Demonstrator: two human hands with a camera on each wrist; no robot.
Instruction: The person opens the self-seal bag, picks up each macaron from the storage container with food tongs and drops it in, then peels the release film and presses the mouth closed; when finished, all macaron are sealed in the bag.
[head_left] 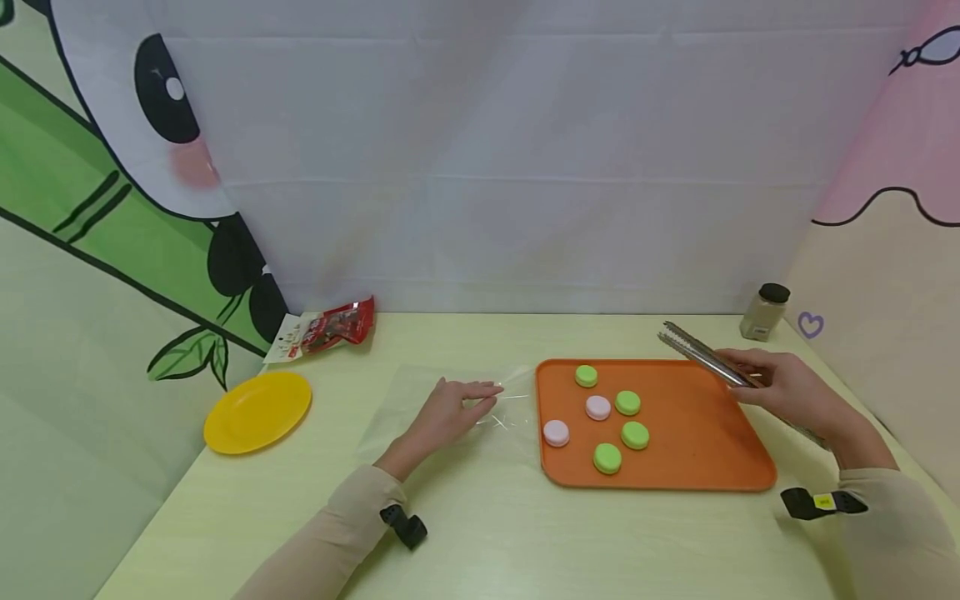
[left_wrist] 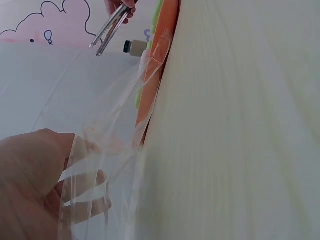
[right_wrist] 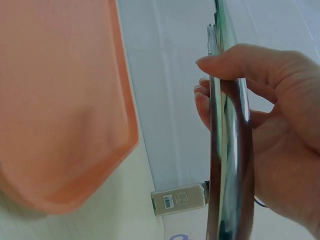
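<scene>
My left hand (head_left: 448, 412) is over a clear plastic bag (head_left: 401, 408) on the table, left of the orange tray (head_left: 697, 433). In the left wrist view, its extended fingers (left_wrist: 85, 182) show through raised film, seemingly inside the bag. My right hand (head_left: 798, 392) grips metal tongs (head_left: 697, 350) above the tray's right end. The tongs' arms lie close together with nothing between their tips. On the tray's left half sit several green macarons (head_left: 627, 403) and two pale pink macarons (head_left: 597, 407).
A yellow plate (head_left: 258, 412) lies at the table's left edge. Behind it is a red and white snack packet (head_left: 337, 327). A small jar with a black lid (head_left: 763, 313) stands at the back right, near the cloth backdrop (head_left: 525, 167).
</scene>
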